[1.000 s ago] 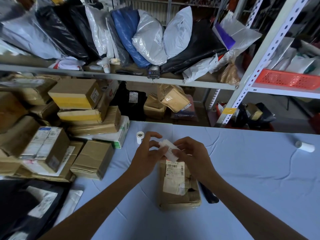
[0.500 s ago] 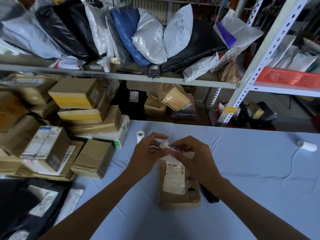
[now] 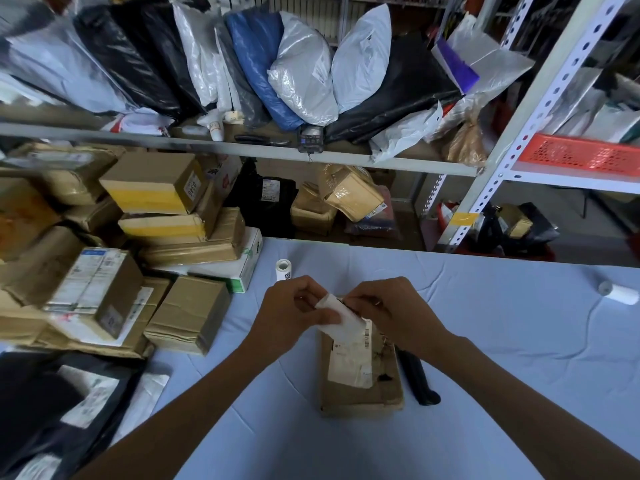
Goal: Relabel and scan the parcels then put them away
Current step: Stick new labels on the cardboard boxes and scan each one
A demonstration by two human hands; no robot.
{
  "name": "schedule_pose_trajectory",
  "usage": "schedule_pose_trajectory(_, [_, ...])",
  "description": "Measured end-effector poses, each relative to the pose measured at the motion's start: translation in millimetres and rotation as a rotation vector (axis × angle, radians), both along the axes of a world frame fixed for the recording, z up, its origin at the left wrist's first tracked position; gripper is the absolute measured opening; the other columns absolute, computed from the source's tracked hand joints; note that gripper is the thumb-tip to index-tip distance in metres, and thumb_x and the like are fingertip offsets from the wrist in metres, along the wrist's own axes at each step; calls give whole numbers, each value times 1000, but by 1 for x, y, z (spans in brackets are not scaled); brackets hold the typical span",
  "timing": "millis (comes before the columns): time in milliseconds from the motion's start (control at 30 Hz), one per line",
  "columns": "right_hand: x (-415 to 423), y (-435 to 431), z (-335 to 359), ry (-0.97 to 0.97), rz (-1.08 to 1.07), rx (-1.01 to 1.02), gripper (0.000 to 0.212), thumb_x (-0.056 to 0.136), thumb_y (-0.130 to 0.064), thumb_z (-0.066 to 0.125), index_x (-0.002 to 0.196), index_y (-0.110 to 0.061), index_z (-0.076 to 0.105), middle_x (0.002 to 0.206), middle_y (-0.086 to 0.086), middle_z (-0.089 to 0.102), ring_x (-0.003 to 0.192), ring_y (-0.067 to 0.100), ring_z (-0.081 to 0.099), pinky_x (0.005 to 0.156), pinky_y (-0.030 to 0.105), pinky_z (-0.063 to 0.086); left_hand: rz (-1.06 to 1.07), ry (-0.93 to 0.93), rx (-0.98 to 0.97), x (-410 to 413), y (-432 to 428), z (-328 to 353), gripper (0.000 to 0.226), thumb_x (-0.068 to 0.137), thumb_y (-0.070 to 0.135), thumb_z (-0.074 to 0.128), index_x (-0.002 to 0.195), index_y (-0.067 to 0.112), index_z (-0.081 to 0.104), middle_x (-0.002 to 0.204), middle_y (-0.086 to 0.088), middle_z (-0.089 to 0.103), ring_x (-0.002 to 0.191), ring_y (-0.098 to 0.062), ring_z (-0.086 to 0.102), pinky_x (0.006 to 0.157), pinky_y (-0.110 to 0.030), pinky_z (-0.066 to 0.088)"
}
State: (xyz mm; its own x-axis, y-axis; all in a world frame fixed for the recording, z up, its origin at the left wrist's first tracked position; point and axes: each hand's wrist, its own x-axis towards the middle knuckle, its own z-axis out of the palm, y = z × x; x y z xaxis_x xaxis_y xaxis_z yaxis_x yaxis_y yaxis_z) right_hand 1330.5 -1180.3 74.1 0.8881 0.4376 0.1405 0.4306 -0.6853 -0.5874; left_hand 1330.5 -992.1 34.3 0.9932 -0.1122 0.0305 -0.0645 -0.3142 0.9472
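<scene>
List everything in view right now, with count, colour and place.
parcel: one, brown, white label on top, on the table below the hands
loose label: one, white, held above the parcel
black object: one, black, on the table right of the parcel
paper rolls: two, white, on the table; one by the boxes, the other far right
table: one, pale blue cover
boxes: many, brown, stacked left
mailer bags: many, black, white, blue, upper shelf
handheld device: one, dark, upper shelf edge
basket: one, red, right shelf
left hand: one, pinches the loose label
right hand: one, pinches the loose label
</scene>
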Motion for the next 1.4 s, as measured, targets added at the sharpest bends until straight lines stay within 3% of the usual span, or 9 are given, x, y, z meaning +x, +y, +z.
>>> schedule_pose_trajectory(133, [-2,4,4,27,8,-8,19,89,-24,63,97,-11,74,91,2,73,79,12,65,76,19,49,-4,17,38,-1,4,1,29,58,16,88,67,25,63,50,13,55,49,-2,52,55,-19,47])
schedule_pose_trajectory(267, [-3,8,8,39,43,16,20,87,-26,66,97,-11,75,89,0,73,75,5,63,72,7,46,-42,36,40,-4,11,6,26,61,14,87,63,19,61,48,11,61,45,-4,56,54,-21,51])
schedule_pose_trajectory(400, [-3,12,11,39,54,81,15,84,-24,69,90,-11,75,84,-1,72,68,-1,59,73,10,48,-80,32,53,-6,14,17,27,60,15,87,61,20,61,50,10,62,46,-4,57,52,-15,49])
schedule_pose_trajectory(500, [-2,14,13,51,78,58,14,86,-22,67,90,-10,74,83,0,72,65,-3,57,72,11,47,-100,22,60,-8,17,20,26,57,20,88,62,22,63,56,0,64,50,-9,58,54,-23,51])
schedule_pose_trajectory(733, [-3,16,15,61,107,-39,17,94,-18,57,96,-7,70,88,6,70,78,14,62,74,23,48,-88,74,-10,-11,20,22,22,62,8,86,75,14,71,74,-19,69,71,-36,66,70,-46,55])
schedule_pose_trajectory(1000, [-9,16,22,105,90,95,18,82,-27,71,91,-12,72,79,-14,64,73,-2,60,70,10,49,-136,83,48,-15,19,28,19,66,13,84,68,20,66,51,8,61,47,-5,56,55,-20,51])
schedule_pose_trajectory(1200, [-7,16,33,92,170,156,22,73,-25,80,91,-14,76,84,-4,73,74,3,66,72,15,54,-121,146,-138,-18,20,34,28,72,-10,72,58,11,60,51,2,62,48,-9,59,48,-21,50])
schedule_pose_trajectory(1300, [-9,16,36,96,213,107,23,74,-21,79,95,-12,76,88,-3,73,74,-9,62,73,8,50,-139,148,-137,-22,21,37,25,73,-9,72,62,10,61,56,3,65,53,-11,63,52,-23,54])
schedule_pose_trajectory(1400, [-6,15,36,87,255,81,17,81,-14,73,97,-9,76,89,-2,73,73,-13,60,76,14,52,-144,107,-99,-27,20,39,21,69,-2,79,65,12,63,59,3,68,54,-12,64,55,-21,54])
